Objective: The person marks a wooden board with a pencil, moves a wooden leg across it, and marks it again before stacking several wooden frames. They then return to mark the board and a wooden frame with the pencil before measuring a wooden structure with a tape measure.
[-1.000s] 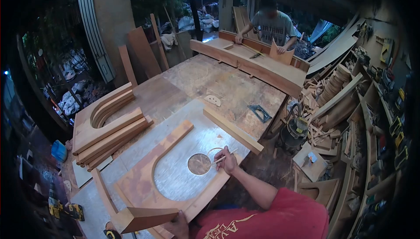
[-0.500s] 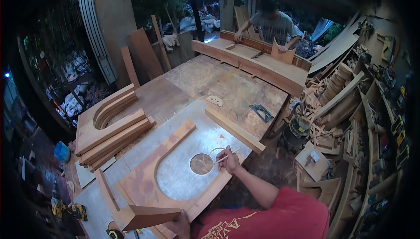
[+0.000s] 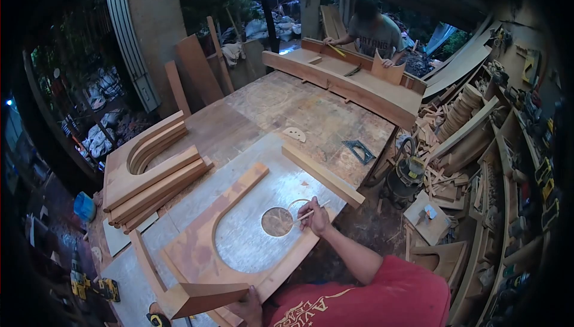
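My right hand (image 3: pixel 318 219) pinches a pencil (image 3: pixel 304 215) beside the round hole (image 3: pixel 276 222) in the shiny metal sheet (image 3: pixel 245 246). A U-shaped wooden piece (image 3: pixel 206 240) lies on that sheet, and my right wrist crosses over its near arm. At the bottom, my left hand (image 3: pixel 251 308) grips the end of a wooden block (image 3: pixel 206 297) with a curved face, at the rounded end of the U-shaped piece. Some of the left fingers are hidden behind the block.
Stacked U-shaped wooden pieces (image 3: pixel 149 177) stand at left. A wooden strip (image 3: pixel 323 174) lies along the sheet's far edge. A jigsaw-like plate (image 3: pixel 357 152), cordless drill (image 3: pixel 78 279) and tape measure (image 3: pixel 158 318) are about. A co-worker (image 3: pixel 376 34) works at a long wooden frame (image 3: pixel 341 90).
My hands stay almost in place, the right one with the pencil shifting very slightly. The co-worker's hand now has a yellow strip at it, over the long frame.
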Available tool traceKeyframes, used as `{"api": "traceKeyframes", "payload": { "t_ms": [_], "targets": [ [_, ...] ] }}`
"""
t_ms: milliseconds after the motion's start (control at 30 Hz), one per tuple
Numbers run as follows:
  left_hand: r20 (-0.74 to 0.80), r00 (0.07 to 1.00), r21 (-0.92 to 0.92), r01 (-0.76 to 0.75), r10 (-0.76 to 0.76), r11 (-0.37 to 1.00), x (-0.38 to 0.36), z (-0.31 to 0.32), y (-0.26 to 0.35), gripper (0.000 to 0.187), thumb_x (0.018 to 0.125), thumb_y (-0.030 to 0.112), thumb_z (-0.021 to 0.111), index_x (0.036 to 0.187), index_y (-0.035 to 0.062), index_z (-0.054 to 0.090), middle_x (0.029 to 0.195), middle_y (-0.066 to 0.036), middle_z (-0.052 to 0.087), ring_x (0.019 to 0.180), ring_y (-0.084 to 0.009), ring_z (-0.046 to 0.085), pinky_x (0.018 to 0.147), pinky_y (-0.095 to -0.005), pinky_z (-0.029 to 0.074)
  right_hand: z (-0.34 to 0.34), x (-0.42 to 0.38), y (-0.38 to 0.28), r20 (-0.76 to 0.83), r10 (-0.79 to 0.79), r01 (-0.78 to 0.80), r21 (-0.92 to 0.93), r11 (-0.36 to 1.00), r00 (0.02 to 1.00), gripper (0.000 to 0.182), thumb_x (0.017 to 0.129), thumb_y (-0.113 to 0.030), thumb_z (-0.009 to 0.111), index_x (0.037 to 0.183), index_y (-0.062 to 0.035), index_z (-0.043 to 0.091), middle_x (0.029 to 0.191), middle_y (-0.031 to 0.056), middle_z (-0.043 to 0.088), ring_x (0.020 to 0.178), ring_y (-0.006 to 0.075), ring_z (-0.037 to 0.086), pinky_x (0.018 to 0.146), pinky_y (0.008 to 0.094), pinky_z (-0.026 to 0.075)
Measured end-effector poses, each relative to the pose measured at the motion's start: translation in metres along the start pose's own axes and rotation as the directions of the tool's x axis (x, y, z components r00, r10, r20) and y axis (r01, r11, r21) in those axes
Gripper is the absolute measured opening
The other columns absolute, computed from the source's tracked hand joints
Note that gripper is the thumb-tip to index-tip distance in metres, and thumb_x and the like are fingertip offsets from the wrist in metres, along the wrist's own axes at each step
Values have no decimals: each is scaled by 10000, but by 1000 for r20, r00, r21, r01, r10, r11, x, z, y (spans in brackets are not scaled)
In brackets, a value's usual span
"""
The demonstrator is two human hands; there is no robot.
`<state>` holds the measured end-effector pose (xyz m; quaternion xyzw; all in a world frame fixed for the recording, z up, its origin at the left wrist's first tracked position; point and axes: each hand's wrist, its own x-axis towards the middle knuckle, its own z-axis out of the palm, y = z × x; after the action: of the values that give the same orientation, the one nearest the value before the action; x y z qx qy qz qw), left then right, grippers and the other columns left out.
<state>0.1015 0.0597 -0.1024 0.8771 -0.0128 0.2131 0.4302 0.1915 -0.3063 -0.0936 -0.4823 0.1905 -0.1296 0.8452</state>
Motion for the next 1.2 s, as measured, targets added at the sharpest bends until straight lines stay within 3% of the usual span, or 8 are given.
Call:
{"api": "traceKeyframes", "payload": {
  "t_ms": [167, 367, 567, 667, 867, 967, 1067, 1200],
  "targets": [
    [-69, 996, -136, 42, -52, 990, 5, 0, 17, 551, 717, 165, 873, 1156, -39, 611, 1157, -246, 555, 1098, -426, 539, 943, -546, 411, -3, 4, 5, -12, -7, 7, 11, 1000, 1000, 722, 1050, -635, 315, 910, 2, 625, 767, 119, 629, 567, 173, 579, 517, 395, 576],
    [76, 997, 50, 7, -11, 999, 1, -4, 2, 538, 724, 185, 871, 1139, -46, 620, 1152, -252, 568, 1092, -428, 544, 957, -542, 414, -3, 3, 6, -25, 1, -1, -8, 1000, 1000, 729, 1048, -641, 308, 923, 5, 622, 769, 128, 630, 565, 178, 579, 515, 391, 570],
    [-79, 996, 71, -31, 37, 997, 2, 2, 8, 536, 714, 194, 877, 1122, -51, 631, 1162, -249, 579, 1109, -435, 546, 974, -545, 410, -2, 5, 7, -28, 5, -5, 0, 1000, 1000, 734, 1045, -646, 308, 927, 8, 621, 763, 135, 633, 543, 185, 575, 521, 397, 570],
    [64, 996, -61, 62, -58, 996, -1, 3, -6, 614, 717, 195, 877, 1199, -63, 596, 1151, -254, 584, 1116, -431, 551, 986, -542, 411, 0, 1, 3, -49, 5, -5, 5, 1000, 999, 735, 1045, -645, 308, 920, 8, 620, 759, 134, 630, 539, 186, 573, 515, 398, 569],
    [92, 986, -241, 156, -137, 958, 16, -8, 27, 368, 804, 143, 827, 1058, -84, 689, 985, -179, 718, 891, -265, 698, 802, -409, 565, 0, 1, 4, -48, -8, 8, -11, 1000, 999, 735, 1042, -648, 315, 915, 7, 622, 766, 134, 631, 552, 185, 579, 518, 393, 569],
    [-107, 994, -29, 22, -25, 999, -3, 7, -1, 649, 737, 204, 875, 1241, -66, 568, 1132, -242, 597, 1098, -412, 563, 992, -538, 418, 0, 0, 4, -37, -19, 18, -8, 1000, 999, 735, 1041, -650, 318, 922, 9, 623, 771, 134, 631, 556, 183, 578, 524, 392, 570],
    [151, 961, -184, 258, -232, 948, 21, -17, 49, 359, 801, 145, 830, 1047, -80, 696, 983, -179, 718, 892, -263, 699, 803, -403, 566, -3, 1, 7, -32, -14, 14, 11, 1000, 999, 731, 1043, -647, 320, 932, 9, 623, 776, 133, 632, 558, 183, 579, 526, 396, 568],
    [65, 975, -241, 224, -214, 944, 15, -2, 20, 344, 796, 150, 833, 1034, -69, 714, 977, -185, 726, 886, -269, 706, 801, -404, 567, -3, 2, 5, -27, -8, 8, 0, 1000, 1000, 725, 1044, -645, 316, 943, 4, 623, 782, 128, 634, 567, 185, 583, 528, 401, 565]
  ]
}}
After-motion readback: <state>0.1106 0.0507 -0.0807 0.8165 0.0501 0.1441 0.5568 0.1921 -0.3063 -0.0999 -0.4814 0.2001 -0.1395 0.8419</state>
